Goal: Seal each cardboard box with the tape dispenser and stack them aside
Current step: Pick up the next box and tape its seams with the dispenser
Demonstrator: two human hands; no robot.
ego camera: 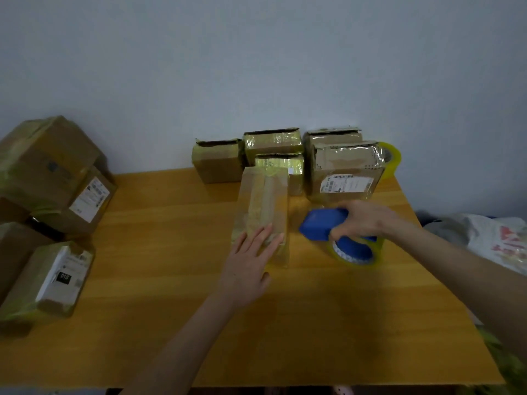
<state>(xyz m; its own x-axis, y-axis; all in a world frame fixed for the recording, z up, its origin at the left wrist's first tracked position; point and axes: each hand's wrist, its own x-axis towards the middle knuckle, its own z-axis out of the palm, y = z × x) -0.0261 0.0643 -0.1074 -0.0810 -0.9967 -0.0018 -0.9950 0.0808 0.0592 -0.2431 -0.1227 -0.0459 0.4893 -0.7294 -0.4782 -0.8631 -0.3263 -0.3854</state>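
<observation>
Pressing left hand [248, 263], flat and unclenched, on near end of box [263, 201] running lengthwise away; gripping dispenser [319, 226] in right hand [365, 220], just right of box.

left hand [247, 263] flat on long box [263, 206] | right hand [360, 220] grips blue tape dispenser [325, 227] | wooden table [171, 280]
</observation>
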